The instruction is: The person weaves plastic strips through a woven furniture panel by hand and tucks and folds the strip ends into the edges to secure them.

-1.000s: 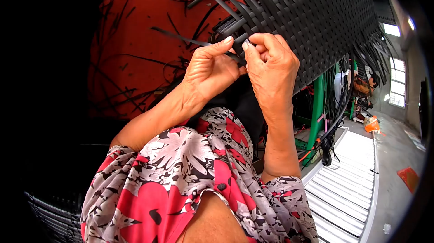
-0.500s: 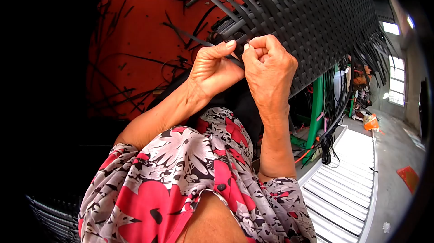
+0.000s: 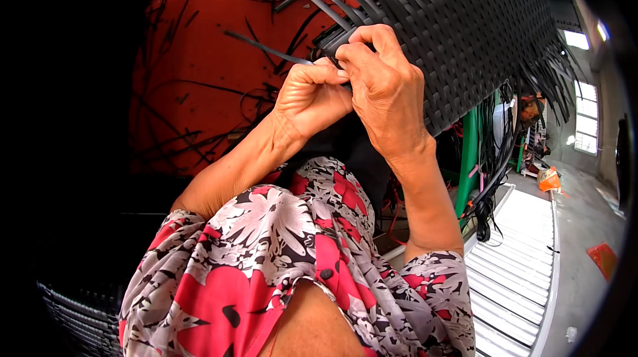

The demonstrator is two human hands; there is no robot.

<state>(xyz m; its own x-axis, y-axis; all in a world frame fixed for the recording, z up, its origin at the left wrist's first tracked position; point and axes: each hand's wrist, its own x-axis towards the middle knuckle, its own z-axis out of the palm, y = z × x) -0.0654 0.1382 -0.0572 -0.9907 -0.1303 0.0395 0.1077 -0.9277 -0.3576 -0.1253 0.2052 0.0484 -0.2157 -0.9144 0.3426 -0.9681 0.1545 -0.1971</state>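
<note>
Dark plastic strips are woven into a wide panel (image 3: 465, 31) that slopes from the top middle to the right. Loose strip ends fan out at its left edge. At that near corner my left hand (image 3: 312, 94) is closed on a flat grey strip (image 3: 266, 48), whose free end sticks out to the left over the floor. My right hand (image 3: 385, 88) meets it there, thumb and forefinger pinched together against the left fingertips. What the right fingertips hold is hidden behind the hand.
A red floor covering (image 3: 193, 45) at the left is littered with dark strip scraps. Below the panel stand a green frame part (image 3: 468, 158) and a hanging bundle of dark strips (image 3: 488, 204). A white slatted rack (image 3: 512, 257) lies at the lower right, near an orange bag (image 3: 549, 179).
My right hand has shifted left and up, closing the gap to the left fingertips. The grey strip's free end has moved slightly left; my left hand is nearly still.
</note>
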